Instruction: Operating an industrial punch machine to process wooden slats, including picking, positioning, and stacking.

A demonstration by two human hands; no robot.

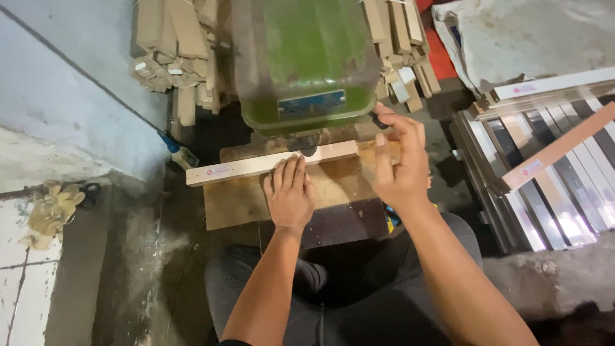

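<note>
At centre frame we are pressing our flat, open left hand (289, 192) on the pale wooden strip (269, 164) to steady it under the green machine (307, 64), while our right hand (398, 160) is pinching its black handle (379, 120).

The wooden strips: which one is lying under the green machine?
The pale strip under the left hand; the other strips lie stacked at the right.

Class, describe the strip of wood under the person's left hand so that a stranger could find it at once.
Find the green machine at top centre. Just below it, a pale wooden strip lies across a plywood board, pressed flat by the left hand. Unlike the stacked offcuts behind, it lies alone.
</note>
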